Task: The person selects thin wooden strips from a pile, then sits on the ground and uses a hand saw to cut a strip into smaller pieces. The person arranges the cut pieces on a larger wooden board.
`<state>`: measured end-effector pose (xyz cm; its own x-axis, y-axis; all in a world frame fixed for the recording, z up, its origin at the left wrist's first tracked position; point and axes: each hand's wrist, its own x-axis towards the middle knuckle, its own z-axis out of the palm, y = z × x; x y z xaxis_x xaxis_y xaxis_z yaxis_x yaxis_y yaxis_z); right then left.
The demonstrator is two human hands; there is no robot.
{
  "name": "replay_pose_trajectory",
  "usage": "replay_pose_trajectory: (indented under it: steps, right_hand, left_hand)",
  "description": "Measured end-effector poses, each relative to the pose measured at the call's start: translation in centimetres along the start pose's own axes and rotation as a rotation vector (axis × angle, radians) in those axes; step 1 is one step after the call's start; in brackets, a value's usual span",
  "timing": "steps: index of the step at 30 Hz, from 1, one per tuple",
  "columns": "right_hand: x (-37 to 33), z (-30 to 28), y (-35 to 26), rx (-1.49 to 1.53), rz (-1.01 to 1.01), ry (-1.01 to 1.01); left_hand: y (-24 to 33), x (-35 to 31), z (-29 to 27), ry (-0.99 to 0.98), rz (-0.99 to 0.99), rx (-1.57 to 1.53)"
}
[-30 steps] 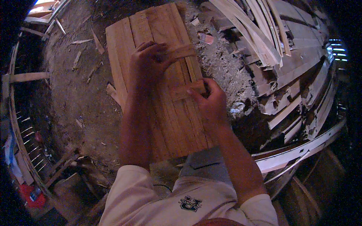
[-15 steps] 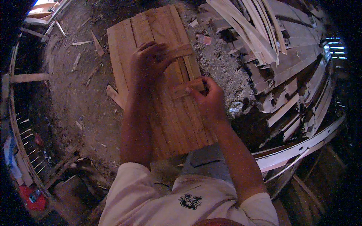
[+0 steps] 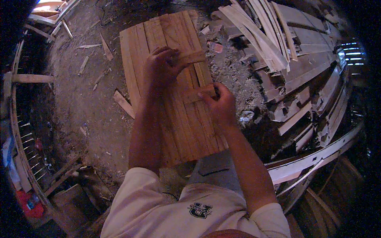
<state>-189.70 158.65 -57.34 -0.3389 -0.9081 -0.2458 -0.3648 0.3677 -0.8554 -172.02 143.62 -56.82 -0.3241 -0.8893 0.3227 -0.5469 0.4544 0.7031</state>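
A panel of wooden boards (image 3: pixel 183 135) laid edge to edge is in front of me, its near end by my legs. My left hand (image 3: pixel 162 67) is over its far half, fingers curled round the left end of a short wooden strip (image 3: pixel 192 58) that lies across the boards to their right edge. Nearer to me, my right hand (image 3: pixel 221 104) pinches the right end of a second short wood piece (image 3: pixel 194 95) between thumb and fingers. A narrow dark gap (image 3: pixel 195 75) runs along the boards between the two pieces.
Long thin wood strips (image 3: pixel 262 35) lie on stacked boards (image 3: pixel 309 47) at the far right. A pale beam (image 3: pixel 305 160) crosses at the lower right. Wood scraps (image 3: pixel 124 104) litter the dirt floor (image 3: pixel 87 119) on the left, and rubble (image 3: pixel 238 83) lies beside the panel.
The view has shifted slightly, so the panel sits a little lower and farther right. Both hands keep their grip on the wood pieces.
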Motion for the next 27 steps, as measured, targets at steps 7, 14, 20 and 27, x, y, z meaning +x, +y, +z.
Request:
replay_pose_trajectory:
  steps: [7,14,20,27]
  right_hand:
    - [0.8,0.6,2.5,0.01,-0.095,0.082]
    - [0.5,0.1,0.9,-0.005,0.007,0.02]
    - [0.5,0.4,1.4,0.044,-0.096,0.088]
    - [0.4,0.0,0.4,-0.012,-0.04,0.047]
  left_hand:
    - [1.8,0.2,-1.2,-0.082,-0.112,-0.068]
    - [1.8,0.3,-1.5,-0.071,-0.076,-0.042]
    - [1.6,0.3,-1.2,-0.04,-0.014,0.012]
    - [1.2,0.3,-1.2,-0.052,-0.02,-0.105]
